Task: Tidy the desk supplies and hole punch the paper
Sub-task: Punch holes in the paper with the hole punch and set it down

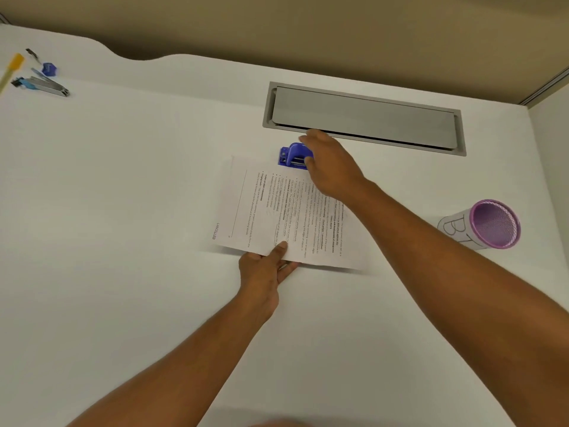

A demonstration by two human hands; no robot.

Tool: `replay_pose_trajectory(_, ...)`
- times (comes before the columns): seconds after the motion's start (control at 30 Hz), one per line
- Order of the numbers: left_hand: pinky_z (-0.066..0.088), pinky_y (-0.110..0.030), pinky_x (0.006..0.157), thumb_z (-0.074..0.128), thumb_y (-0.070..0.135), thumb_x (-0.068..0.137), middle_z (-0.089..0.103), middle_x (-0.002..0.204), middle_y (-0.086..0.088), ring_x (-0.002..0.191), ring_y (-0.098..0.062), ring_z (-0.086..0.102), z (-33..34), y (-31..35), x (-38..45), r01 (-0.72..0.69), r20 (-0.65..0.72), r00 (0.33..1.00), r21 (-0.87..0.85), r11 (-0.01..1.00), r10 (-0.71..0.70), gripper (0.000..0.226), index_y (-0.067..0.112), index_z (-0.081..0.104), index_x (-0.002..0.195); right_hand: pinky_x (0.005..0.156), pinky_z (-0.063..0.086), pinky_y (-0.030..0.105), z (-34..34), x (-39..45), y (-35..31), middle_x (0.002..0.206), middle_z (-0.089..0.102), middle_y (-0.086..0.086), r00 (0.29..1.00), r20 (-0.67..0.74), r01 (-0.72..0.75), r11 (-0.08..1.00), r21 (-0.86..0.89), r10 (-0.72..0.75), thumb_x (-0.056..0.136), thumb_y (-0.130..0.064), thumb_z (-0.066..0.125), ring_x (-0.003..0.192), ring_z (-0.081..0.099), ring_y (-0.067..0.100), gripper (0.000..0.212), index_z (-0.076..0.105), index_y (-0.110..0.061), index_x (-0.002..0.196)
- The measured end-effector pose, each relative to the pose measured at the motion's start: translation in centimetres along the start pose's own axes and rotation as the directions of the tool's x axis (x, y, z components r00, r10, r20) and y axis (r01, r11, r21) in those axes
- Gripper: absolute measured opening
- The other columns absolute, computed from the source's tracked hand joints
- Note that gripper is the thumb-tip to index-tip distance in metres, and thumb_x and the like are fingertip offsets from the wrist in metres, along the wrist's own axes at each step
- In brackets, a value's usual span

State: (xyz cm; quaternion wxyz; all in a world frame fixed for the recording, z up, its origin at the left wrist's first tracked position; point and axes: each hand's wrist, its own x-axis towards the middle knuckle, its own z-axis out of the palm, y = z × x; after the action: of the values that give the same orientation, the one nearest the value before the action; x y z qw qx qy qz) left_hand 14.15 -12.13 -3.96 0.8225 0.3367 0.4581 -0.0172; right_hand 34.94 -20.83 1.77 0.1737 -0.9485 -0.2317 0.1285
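A printed sheet of paper (271,217) lies in the middle of the white desk (123,211). Its far edge is slid into a blue hole punch (291,157). My right hand (326,161) rests on top of the punch and covers its right half, fingers curved over the lever. My left hand (264,269) pinches the paper's near edge, thumb on top and fingers underneath.
A purple mesh pen cup (492,224) with a white label lies on its side at the right. At the far left lie a stapler (46,86), a small blue sharpener (49,69), a yellow-capped pen (12,69) and a clip. A grey cable hatch (363,117) is set into the desk behind the punch.
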Motion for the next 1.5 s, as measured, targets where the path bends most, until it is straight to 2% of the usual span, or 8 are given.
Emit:
replay_pose_trajectory(0.1, 0.068, -0.042, 0.081, 0.075, -0.004, 0.095, 0.078, 0.127, -0.010, 0.111, -0.030, 0.078, 0.1, 0.0, 0.2, 0.011, -0.014, 1.000, -0.003, 1.000, -0.011, 0.054, 0.014, 0.062, 0.145, 0.122, 0.031, 0.034, 0.8, 0.8, -0.2, 0.169, 0.031, 0.004, 0.998, 0.054, -0.010, 1.000, -0.030, 0.012, 0.105, -0.010, 0.057, 0.153, 0.034, 0.023, 0.058, 0.037, -0.016, 0.158)
replay_pose_trajectory(0.37, 0.068, -0.041, 0.080, 0.074, -0.004, 0.095, 0.078, 0.127, -0.011, 0.111, -0.030, 0.078, 0.4, 0.1, 0.5, 0.011, -0.022, 1.000, 0.005, 1.000, -0.011, 0.054, 0.013, 0.061, 0.145, 0.115, 0.038, 0.031, 1.3, 0.5, -0.4, 0.161, 0.045, 0.005, 0.999, 0.038, -0.019, 1.000, -0.022, 0.020, 0.105, -0.009, 0.056, 0.144, 0.047, 0.024, 0.048, 0.046, -0.015, 0.152)
replay_pose_trajectory(0.67, 0.068, -0.040, 0.079, 0.076, -0.002, 0.095, 0.078, 0.127, -0.009, 0.111, -0.030, 0.078, 0.3, -0.1, 0.2, -0.017, -0.012, 1.000, 0.028, 0.999, 0.017, 0.056, 0.014, 0.060, 0.146, 0.123, 0.028, 0.032, 1.2, 0.3, -0.4, 0.167, 0.036, 0.005, 0.998, 0.048, -0.049, 0.999, -0.014, 0.050, 0.106, -0.008, 0.055, 0.152, 0.037, 0.024, 0.055, 0.038, -0.015, 0.158)
replay_pose_trajectory(0.83, 0.068, -0.041, 0.081, 0.075, -0.002, 0.095, 0.078, 0.128, -0.010, 0.110, -0.029, 0.079, 0.6, 0.0, 0.2, -0.010, -0.014, 1.000, 0.023, 1.000, 0.010, 0.056, 0.014, 0.060, 0.146, 0.123, 0.028, 0.032, 1.1, 0.3, -0.3, 0.167, 0.036, 0.004, 0.998, 0.048, -0.044, 0.999, -0.010, 0.044, 0.106, -0.005, 0.054, 0.152, 0.037, 0.024, 0.056, 0.038, -0.015, 0.159)
replay_pose_trajectory(1.17, 0.068, -0.036, 0.075, 0.075, -0.003, 0.095, 0.078, 0.126, -0.010, 0.107, -0.030, 0.079, 1.5, 0.3, 0.2, -0.019, -0.045, 0.999, 0.022, 1.000, 0.020, 0.050, 0.009, 0.063, 0.142, 0.124, 0.027, 0.032, 1.1, 0.4, -0.1, 0.168, 0.034, 0.003, 0.998, 0.045, -0.045, 0.999, -0.012, 0.045, 0.105, -0.003, 0.054, 0.153, 0.036, 0.023, 0.059, 0.036, -0.017, 0.160)
replay_pose_trajectory(1.5, 0.069, -0.039, 0.080, 0.074, -0.003, 0.096, 0.079, 0.124, -0.011, 0.105, -0.030, 0.080, 2.4, 1.0, 0.7, -0.021, -0.040, 0.999, 0.047, 0.999, 0.023, 0.047, 0.009, 0.064, 0.140, 0.125, 0.026, 0.033, 1.5, 0.6, 0.1, 0.169, 0.033, 0.002, 0.998, 0.046, -0.050, 0.999, 0.002, 0.049, 0.104, -0.005, 0.057, 0.154, 0.033, 0.022, 0.061, 0.036, -0.018, 0.160)
